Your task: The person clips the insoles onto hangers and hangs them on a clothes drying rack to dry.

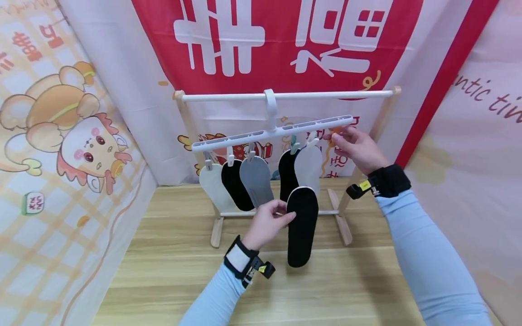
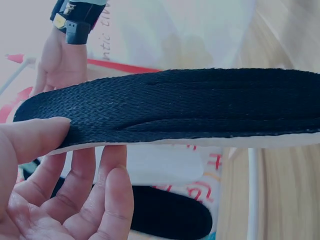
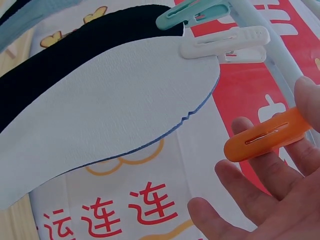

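Between thumb and fingers, my left hand (image 1: 267, 224) pinches a black insole (image 1: 302, 228) near its upper end, below the right half of the hanger. Its pale underside edge shows in the left wrist view. My right hand (image 1: 359, 147) is at the hanger's right end, where its thumb and fingers pinch an orange clothespin (image 3: 265, 135). Close beside that hand hangs a white insole (image 3: 120, 95) with a blue edge, held by a white clothespin (image 3: 225, 44). A teal clothespin (image 3: 192, 14) grips another black insole (image 3: 95, 42) behind it.
The white clip hanger (image 1: 232, 139) tilts, its right end higher, hooked on the rack's white top bar (image 1: 334, 95). Pale (image 1: 212, 183), black (image 1: 235, 185) and grey insoles (image 1: 256, 179) hang on its left half. The wooden rack foot (image 1: 344, 228) stands on the wood-grain table (image 1: 171, 271).
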Demonstrator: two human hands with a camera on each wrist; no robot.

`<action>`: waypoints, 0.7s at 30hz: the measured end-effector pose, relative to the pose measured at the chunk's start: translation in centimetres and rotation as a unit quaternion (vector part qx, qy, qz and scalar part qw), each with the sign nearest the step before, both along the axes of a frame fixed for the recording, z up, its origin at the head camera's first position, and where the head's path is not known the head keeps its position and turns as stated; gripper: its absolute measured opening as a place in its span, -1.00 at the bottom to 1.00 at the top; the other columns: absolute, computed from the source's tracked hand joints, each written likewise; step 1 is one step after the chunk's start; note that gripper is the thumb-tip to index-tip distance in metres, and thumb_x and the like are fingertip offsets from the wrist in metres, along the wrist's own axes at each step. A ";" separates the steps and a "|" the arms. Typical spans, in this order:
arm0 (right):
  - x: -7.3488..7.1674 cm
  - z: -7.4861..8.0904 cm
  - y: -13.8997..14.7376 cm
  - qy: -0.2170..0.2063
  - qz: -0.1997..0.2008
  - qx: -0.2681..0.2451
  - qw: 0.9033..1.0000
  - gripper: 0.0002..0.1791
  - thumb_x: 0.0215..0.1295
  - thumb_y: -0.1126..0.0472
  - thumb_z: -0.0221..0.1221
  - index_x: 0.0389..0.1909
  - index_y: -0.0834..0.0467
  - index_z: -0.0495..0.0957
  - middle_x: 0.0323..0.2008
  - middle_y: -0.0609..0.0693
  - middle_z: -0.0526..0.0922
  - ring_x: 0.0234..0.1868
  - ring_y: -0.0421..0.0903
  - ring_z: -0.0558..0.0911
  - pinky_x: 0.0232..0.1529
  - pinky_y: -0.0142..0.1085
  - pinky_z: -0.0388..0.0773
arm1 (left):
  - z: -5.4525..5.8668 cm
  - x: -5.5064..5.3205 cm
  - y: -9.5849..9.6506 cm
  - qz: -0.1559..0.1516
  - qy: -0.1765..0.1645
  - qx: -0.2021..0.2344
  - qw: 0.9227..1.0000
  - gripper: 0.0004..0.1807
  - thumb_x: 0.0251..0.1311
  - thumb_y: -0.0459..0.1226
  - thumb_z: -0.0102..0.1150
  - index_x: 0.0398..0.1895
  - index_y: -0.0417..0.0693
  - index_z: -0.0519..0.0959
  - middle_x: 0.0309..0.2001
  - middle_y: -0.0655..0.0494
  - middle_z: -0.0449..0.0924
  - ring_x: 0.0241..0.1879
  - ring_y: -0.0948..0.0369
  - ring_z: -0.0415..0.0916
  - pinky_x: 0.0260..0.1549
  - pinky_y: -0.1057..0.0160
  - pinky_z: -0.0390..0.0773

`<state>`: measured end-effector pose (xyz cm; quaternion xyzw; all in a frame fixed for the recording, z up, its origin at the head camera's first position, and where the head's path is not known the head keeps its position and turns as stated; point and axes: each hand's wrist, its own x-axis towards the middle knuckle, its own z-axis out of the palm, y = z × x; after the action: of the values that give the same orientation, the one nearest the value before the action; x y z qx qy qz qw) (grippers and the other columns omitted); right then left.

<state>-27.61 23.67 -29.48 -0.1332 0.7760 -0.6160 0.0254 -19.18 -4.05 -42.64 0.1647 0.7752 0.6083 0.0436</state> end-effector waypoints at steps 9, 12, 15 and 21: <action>1.1 0.4 0.6 0.006 -0.019 -0.008 1.000 -0.37 0.44 -0.03 0.09 0.45 0.09 0.25 0.27 0.10 0.46 0.22 0.07 0.41 0.35 0.05 0.27 | 1.0 -1.9 4.0 -0.004 -0.009 0.021 1.000 -0.84 0.25 -0.23 0.34 -0.21 -0.11 0.60 -0.34 0.12 0.63 -0.42 0.24 0.58 -0.40 0.27 0.64; 1.6 0.6 0.9 0.010 -0.037 -0.004 0.999 -0.38 0.43 -0.04 0.10 0.43 0.09 0.29 0.24 0.09 0.48 0.23 0.06 0.42 0.34 0.07 0.27 | 1.4 -2.4 5.0 -0.008 -0.014 0.030 0.999 -0.84 0.24 -0.25 0.34 -0.22 -0.12 0.60 -0.37 0.10 0.61 -0.43 0.23 0.56 -0.41 0.27 0.64; 2.0 0.8 1.0 0.013 -0.057 -0.009 0.998 -0.38 0.42 -0.04 0.11 0.40 0.14 0.33 0.20 0.09 0.52 0.22 0.08 0.42 0.33 0.07 0.27 | 1.6 -3.0 6.1 -0.014 -0.021 0.027 0.999 -0.84 0.23 -0.24 0.35 -0.24 -0.10 0.59 -0.38 0.11 0.58 -0.45 0.23 0.56 -0.41 0.28 0.64; 2.9 1.0 1.1 0.017 -0.084 -0.022 0.996 -0.38 0.40 -0.04 0.15 0.38 0.16 0.39 0.12 0.02 0.62 0.20 0.03 0.45 0.30 0.08 0.27 | 2.1 -4.2 8.2 -0.030 -0.015 0.017 0.999 -0.84 0.26 -0.24 0.33 -0.20 -0.11 0.60 -0.36 0.10 0.59 -0.45 0.23 0.57 -0.39 0.28 0.64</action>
<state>-24.73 24.78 -28.46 -0.0787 0.7711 -0.6304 -0.0426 -23.36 4.13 -40.50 0.1793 0.7588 0.6223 0.0701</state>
